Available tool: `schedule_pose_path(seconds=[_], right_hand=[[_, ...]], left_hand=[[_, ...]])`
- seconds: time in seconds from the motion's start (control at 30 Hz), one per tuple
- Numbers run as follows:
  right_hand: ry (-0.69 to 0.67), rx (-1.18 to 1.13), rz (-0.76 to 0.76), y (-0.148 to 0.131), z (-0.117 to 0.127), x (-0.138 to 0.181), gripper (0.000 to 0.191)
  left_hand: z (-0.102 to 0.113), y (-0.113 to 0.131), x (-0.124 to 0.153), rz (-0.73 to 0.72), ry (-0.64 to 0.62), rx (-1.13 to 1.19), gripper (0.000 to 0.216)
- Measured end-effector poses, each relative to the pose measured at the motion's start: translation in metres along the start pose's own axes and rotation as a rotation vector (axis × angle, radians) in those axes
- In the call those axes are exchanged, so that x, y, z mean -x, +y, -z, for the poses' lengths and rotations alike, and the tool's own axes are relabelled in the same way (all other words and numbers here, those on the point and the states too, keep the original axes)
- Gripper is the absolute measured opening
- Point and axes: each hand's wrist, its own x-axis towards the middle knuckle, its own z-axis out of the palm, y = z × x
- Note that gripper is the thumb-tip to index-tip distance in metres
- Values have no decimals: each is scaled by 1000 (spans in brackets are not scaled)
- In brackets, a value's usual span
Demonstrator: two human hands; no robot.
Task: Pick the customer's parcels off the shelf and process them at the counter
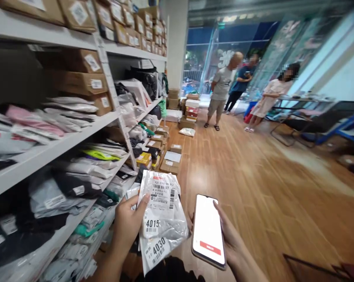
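Low in the middle of the head view, my left hand [129,219] is closed on white plastic parcel bags [165,231], thumb across the front. The top one bears a printed shipping label, and stickers reading 4015 and 4030 show below it. Just to the right, my right hand [228,231] grips a smartphone [208,231] by its edges. Its screen is lit mostly white, with a red button near the bottom. The parcels and the phone are side by side, apart from each other. Part of the right-hand fingers is hidden behind the phone.
White shelves [56,147] packed with bagged parcels and boxes line the left side. Cartons [170,162] stand on the wooden floor [253,176] along them. Three people stand farther back, one in a grey shirt [224,82]. A table [303,100] and a black chair [297,123] are at right.
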Motion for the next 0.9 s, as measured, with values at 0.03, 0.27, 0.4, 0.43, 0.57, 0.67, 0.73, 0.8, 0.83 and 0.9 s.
schedule_pose_path(seconds=[0.03,0.27,0.4,0.43,0.57,0.67,0.73,0.8,0.83,0.9], right_hand=[[17,-14,28,-2,6,7,40],[8,156,419,-11,34,49,53],[-20,325,527,-20,33,50,74],[-10,342,555,-23,32,48,79],[24,344,649,-42,28,32,96],[39,330,661,-64,24,16,100],[47,326,678,-82,21,3,101],[57,327,697,-102,18,-11,101],[61,327,706,-113,17,-18,101],[63,316,707,-135,13,-32,101]], left_hand=[[-10,4,-1,-23,-5,-8,37],[-65,23,-21,-110,-68,-61,36],[-92,31,-43,-117,-133,-45,39],[-99,33,-49,-125,-147,-36,40],[-127,44,-76,-135,-196,-9,41],[-148,52,-104,-150,-234,7,41],[-163,57,-126,-155,-257,28,41],[-180,60,-150,-168,-291,42,40],[-190,62,-163,-181,-319,50,39],[-208,65,-187,-213,-376,67,37]])
